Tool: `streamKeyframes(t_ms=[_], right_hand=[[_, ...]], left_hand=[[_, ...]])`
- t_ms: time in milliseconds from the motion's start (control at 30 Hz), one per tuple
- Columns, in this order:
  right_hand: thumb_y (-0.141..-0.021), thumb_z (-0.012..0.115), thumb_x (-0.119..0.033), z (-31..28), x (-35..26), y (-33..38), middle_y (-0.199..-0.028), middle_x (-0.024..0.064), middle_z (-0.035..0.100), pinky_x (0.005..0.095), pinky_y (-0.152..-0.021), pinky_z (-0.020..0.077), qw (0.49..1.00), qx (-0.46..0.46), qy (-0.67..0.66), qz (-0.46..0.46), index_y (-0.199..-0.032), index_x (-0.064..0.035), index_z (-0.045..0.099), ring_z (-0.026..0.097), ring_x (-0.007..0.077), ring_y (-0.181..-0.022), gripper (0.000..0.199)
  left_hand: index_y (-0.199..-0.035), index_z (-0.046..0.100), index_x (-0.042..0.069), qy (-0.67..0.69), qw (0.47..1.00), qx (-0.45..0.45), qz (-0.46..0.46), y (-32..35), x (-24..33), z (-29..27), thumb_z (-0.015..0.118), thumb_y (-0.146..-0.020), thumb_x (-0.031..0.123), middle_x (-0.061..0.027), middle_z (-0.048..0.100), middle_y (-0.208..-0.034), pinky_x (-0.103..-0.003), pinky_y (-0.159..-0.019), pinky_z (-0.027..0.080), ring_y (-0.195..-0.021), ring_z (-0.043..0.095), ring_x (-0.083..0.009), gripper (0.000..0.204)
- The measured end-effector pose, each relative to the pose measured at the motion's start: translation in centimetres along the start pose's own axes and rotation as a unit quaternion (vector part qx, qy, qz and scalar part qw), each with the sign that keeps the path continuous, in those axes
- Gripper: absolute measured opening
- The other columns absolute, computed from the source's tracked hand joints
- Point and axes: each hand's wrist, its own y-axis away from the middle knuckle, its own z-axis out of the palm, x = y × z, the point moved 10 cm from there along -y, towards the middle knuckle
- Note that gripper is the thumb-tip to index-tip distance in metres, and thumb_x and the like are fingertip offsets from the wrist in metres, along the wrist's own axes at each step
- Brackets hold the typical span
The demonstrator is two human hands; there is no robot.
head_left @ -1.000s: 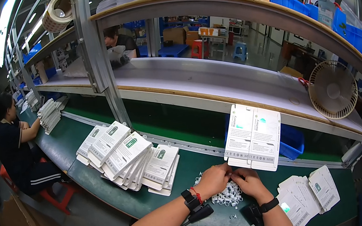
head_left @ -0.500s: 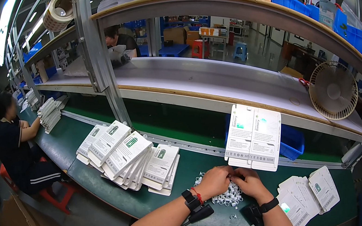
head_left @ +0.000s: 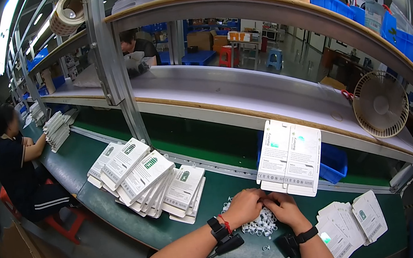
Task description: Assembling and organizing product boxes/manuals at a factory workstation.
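a view from above onto a long green surface (head_left: pixel 123 216) at an assembly line, bent by the lens. low and centre in the frame, the person's two hands meet over a small heap of white plastic rings (head_left: pixel 261 224). the left hand (head_left: pixel 243 207) is curled, fingers bent down into the near edge of the heap; the right hand (head_left: pixel 284 209) is curled beside it, touching it. both seem to pinch something small between the fingertips, but what exactly is hidden, so i cannot tell whether they grip a ring. each wrist wears a dark band.

just behind the hands, a flat white carton blank (head_left: pixel 290 157) leans upright against the rail, likely stood there to keep it within reach. to the left of centre lies a fanned stack of white packages (head_left: pixel 145 183), overlapped so each can be taken off singly. at lower right is a smaller pile of white cards (head_left: pixel 351 220). a round fan (head_left: pixel 380 104) sits on the shelf at right. far left, a seated person (head_left: pixel 22 162) works at the same surface.
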Motion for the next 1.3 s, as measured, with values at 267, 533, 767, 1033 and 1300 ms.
streamKeyframes(t_ms=[267,533,767,1033,1300], right_hand=[[-0.082,0.063,-0.020,0.2,1.0,0.0,-0.075,0.0118,0.063,0.0304,-0.063,0.0467,1.000,0.002,-0.014,0.025,-0.088,-0.0003,0.064,0.059,0.0192,-0.067,0.021],[-0.075,0.067,-0.014,0.1,0.5,0.1,-0.078,0.0083,0.063,0.0284,-0.063,0.0467,1.000,-0.003,-0.005,0.026,-0.087,-0.0015,0.061,0.058,0.0166,-0.068,0.019],[-0.075,0.067,-0.018,0.2,0.4,0.1,-0.078,0.0090,0.064,0.0283,-0.063,0.0473,1.000,-0.014,0.007,0.026,-0.088,-0.0020,0.063,0.059,0.0176,-0.067,0.021],[-0.075,0.068,-0.020,0.2,0.3,0.4,-0.080,0.0120,0.065,0.0315,-0.065,0.0483,1.000,-0.010,0.018,0.000,-0.088,-0.0014,0.065,0.061,0.0219,-0.071,0.023],[-0.075,0.069,-0.020,-0.3,0.6,-0.2,-0.074,0.0124,0.063,0.0314,-0.063,0.0484,1.000,0.004,0.007,-0.003,-0.084,0.0002,0.064,0.060,0.0210,-0.066,0.023]], left_hand=[[-0.085,0.064,0.003,-0.028,0.999,0.018,-0.032,0.2,-0.6,-0.3,0.057,-0.074,0.008,-0.0156,0.064,-0.086,-0.042,-0.076,0.048,-0.085,0.059,-0.0347,0.014],[-0.084,0.064,0.004,-0.086,0.995,-0.034,-0.035,0.4,-1.7,0.7,0.060,-0.073,0.011,-0.0141,0.063,-0.087,-0.042,-0.078,0.047,-0.085,0.058,-0.0351,0.014],[-0.082,0.065,0.003,-0.090,0.995,-0.034,-0.016,0.4,-1.6,1.0,0.059,-0.072,0.012,-0.0159,0.064,-0.083,-0.043,-0.075,0.047,-0.083,0.059,-0.0351,0.015],[-0.089,0.066,0.003,-0.060,0.997,-0.040,-0.016,0.5,-1.2,1.2,0.059,-0.072,0.012,-0.0171,0.064,-0.086,-0.041,-0.075,0.049,-0.083,0.061,-0.0348,0.019],[-0.093,0.066,0.003,0.025,0.999,-0.029,-0.006,-0.5,-0.9,0.8,0.059,-0.071,0.004,-0.0170,0.066,-0.084,-0.037,-0.070,0.051,-0.079,0.064,-0.0321,0.023]])
